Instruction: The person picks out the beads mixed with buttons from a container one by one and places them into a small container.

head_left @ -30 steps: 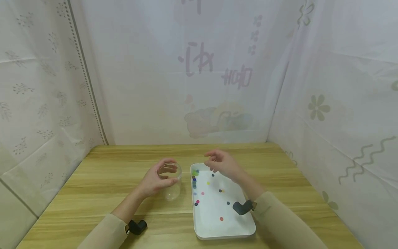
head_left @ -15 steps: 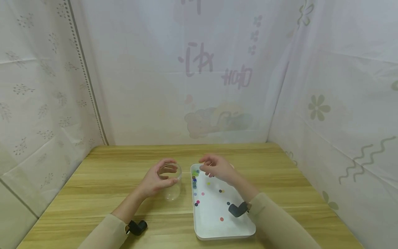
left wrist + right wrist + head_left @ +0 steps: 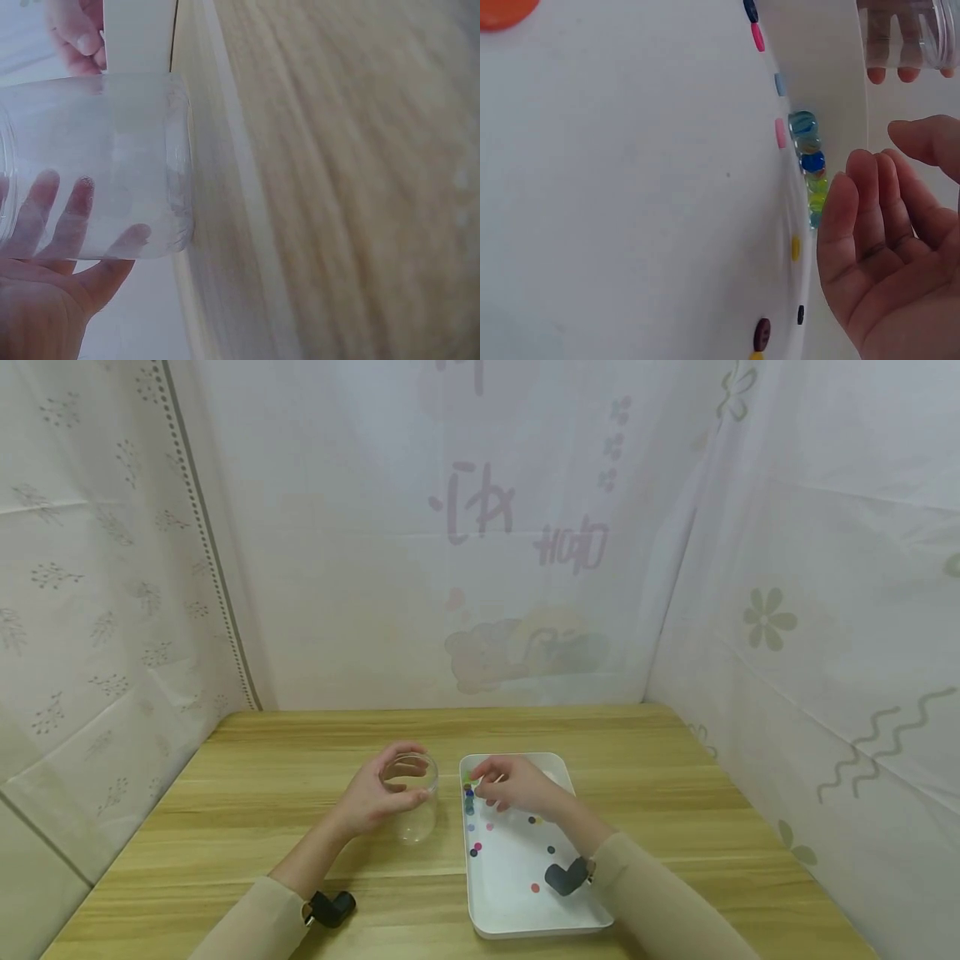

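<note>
My left hand (image 3: 375,793) grips a clear jar (image 3: 416,825), which stands upright on the wooden table with its mouth facing up. Through the wall of the jar (image 3: 142,135) the curled fingers show in the left wrist view. Over the far left part of a white tray (image 3: 510,906) is my right hand (image 3: 517,787), fingers loosely bent and thumb apart. The right wrist view shows nothing between its fingers. Close to them, several glass marbles (image 3: 812,161) line the tray's left wall. Flat coloured buttons lie scattered in the tray, among them a red button (image 3: 535,887) and a brown button (image 3: 762,334).
The wooden table (image 3: 300,735) carries the jar and, just right of it, the tray with its low raised rim. Printed white curtains (image 3: 375,610) hang behind the table and at both sides. Each wrist wears a black camera (image 3: 567,877).
My right hand has moved left and nearer across the tray, from its far edge toward the marbles. The left hand and the jar have stayed in place.
</note>
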The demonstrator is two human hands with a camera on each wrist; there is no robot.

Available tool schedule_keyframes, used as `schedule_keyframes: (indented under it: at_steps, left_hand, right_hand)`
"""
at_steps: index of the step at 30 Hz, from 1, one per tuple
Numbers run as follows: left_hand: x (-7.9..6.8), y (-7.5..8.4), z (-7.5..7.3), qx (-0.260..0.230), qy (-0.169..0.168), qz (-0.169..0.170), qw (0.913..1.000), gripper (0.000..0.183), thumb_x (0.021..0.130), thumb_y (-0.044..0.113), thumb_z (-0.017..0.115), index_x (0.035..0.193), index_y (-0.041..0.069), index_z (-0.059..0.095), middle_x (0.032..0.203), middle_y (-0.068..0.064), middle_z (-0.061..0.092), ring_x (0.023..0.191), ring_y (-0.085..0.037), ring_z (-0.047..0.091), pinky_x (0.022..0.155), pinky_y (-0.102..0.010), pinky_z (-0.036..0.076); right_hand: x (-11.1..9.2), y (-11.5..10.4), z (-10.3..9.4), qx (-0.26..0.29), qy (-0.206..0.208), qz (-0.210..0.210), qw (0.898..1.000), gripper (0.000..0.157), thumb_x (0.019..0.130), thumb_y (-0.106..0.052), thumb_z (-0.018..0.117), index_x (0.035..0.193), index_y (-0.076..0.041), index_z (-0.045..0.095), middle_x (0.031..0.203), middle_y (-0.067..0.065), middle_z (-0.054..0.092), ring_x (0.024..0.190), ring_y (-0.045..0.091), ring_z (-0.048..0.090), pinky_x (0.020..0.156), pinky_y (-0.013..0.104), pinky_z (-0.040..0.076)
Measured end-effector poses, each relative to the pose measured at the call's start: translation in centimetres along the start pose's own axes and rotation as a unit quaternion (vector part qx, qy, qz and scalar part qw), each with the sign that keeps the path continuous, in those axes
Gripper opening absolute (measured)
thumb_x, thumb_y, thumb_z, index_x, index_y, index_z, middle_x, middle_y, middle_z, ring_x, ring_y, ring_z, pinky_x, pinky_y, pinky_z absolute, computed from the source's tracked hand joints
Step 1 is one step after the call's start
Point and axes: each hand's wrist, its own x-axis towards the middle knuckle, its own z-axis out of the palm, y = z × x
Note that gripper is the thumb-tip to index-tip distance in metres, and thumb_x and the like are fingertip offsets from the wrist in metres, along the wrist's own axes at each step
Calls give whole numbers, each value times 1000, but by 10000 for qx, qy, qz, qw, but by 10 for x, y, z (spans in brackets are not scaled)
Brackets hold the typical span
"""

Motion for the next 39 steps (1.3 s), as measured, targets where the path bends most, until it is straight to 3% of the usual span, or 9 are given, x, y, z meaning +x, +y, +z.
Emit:
schedule_keyframes:
  at_steps: [7,15,23,29,39]
  left_hand:
    - [0,1,1,-34,-2,14,10000,62,94,16,84,148,7,56,141,-36,63,134,-62,58,109,-74,51]
    - [0,-1,0,78,-30,26,10000,61,95,15,84,148,9,56,142,-31,65,134,-57,62,107,-64,57]
    - [0,-3,-1,88,9,67,9999,61,95,16,84,148,7,56,141,-28,67,134,-55,62,110,-71,52]
    - [0,-3,-1,104,-1,43,9999,60,95,16,84,148,10,57,141,-28,67,133,-54,63,107,-65,56]
    - [-1,-3,-1,130,1,44,9999,60,95,15,83,148,10,56,141,-29,66,133,-55,62,108,-69,55]
  right_hand:
    - [0,7,2,-170,-411,-21,9990,25,101,-18,76,126,-14,76,101,2,73,88,19,70,78,34,64]
    - [0,11,4,-120,-785,25,9968,24,100,-16,77,124,-17,75,98,2,75,79,16,65,74,31,53]
    - [1,11,7,-249,-740,46,9969,20,99,-12,75,119,-16,76,93,0,76,80,16,64,74,29,52]
    - [0,12,8,-176,-679,114,9975,19,96,-9,75,114,-12,78,89,-1,76,79,15,63,74,29,51]
    - [2,14,10,-468,-573,150,9972,24,96,-17,82,120,-18,79,87,-3,75,79,15,64,75,30,53]
